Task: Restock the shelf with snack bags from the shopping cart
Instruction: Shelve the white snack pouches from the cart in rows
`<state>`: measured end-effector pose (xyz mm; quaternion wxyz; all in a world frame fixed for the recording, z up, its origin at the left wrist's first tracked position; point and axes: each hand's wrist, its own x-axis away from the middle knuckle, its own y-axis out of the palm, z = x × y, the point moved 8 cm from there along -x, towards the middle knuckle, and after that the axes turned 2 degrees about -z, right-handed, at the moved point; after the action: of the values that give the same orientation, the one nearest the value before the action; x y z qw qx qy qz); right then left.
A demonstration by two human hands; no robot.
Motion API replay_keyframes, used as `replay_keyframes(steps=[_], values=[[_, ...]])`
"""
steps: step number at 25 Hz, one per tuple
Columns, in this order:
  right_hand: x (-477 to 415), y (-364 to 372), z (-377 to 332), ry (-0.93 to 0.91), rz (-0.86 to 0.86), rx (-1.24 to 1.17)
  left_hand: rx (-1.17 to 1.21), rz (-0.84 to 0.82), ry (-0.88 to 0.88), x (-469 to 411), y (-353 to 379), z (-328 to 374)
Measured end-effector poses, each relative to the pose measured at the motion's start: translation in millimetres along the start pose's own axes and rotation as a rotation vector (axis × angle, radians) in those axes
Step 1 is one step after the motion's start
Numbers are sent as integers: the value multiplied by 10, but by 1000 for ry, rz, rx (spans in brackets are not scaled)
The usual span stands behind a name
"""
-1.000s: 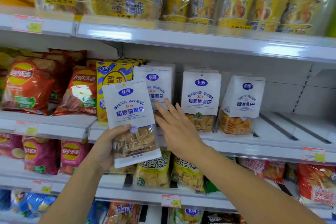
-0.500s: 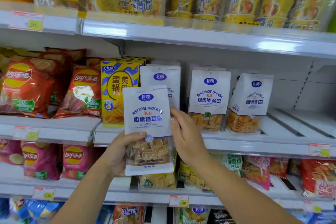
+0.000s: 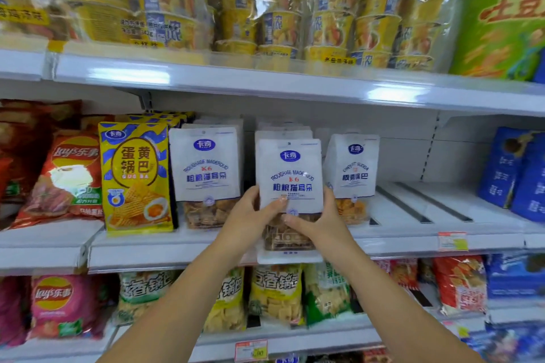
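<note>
A white K6 snack bag [image 3: 290,177] with a clear bottom window is held upright at the front edge of the middle shelf [image 3: 177,244]. My left hand [image 3: 250,218] grips its lower left side with the thumb across the front. My right hand [image 3: 321,222] grips its lower right side. The bag stands in front of a row of white bags, between another K6 bag [image 3: 206,168] on the left and a white bag with chestnut label [image 3: 352,165] on the right. The shopping cart is out of view.
Yellow bags [image 3: 135,174] and red Lay's bags [image 3: 70,177] fill the shelf's left part. Bare shelf lanes with dividers [image 3: 413,206] lie to the right, then blue bags [image 3: 519,171]. Cup noodle packs [image 3: 265,9] sit on the shelf above, more snack bags below.
The K6 bag moved right, from in front of the left K6 row to in front of the middle row. My right hand came onto the bag and now grips it too.
</note>
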<state>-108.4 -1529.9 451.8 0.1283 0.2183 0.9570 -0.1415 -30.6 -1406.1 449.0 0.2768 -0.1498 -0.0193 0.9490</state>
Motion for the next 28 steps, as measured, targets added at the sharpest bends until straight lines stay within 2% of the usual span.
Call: replay_keyframes(steps=[3, 5, 7, 10, 13, 15, 17, 20, 25, 28], values=[[14, -152, 166, 61, 20, -83, 32, 116, 55, 31, 87, -14], [206, -476, 358, 136, 126, -242, 51, 205, 190, 132, 172, 97], [442, -933, 559, 211, 231, -415, -49, 254, 312, 156, 314, 254], [617, -1714, 734, 268, 386, -521, -327, 213, 458, 34, 773, 502], [364, -2442, 746, 224, 592, -421, -779, 246, 708, -78, 1286, 686], [5, -2701, 685, 149, 633, -339, -1070, 268, 813, -187, 1576, 664], [-413, -2773, 629, 90, 625, -301, -1298, 255, 781, -343, 1705, 521], [-1040, -2655, 659, 92, 536, -334, -1501, 271, 641, -526, 1651, 337], [-1736, -2264, 638, 64, 405, -490, -1658, 308, 620, -563, 1548, 297], [-1932, -1924, 522, 25, 172, -494, -1700, 334, 587, -556, 1456, 263]])
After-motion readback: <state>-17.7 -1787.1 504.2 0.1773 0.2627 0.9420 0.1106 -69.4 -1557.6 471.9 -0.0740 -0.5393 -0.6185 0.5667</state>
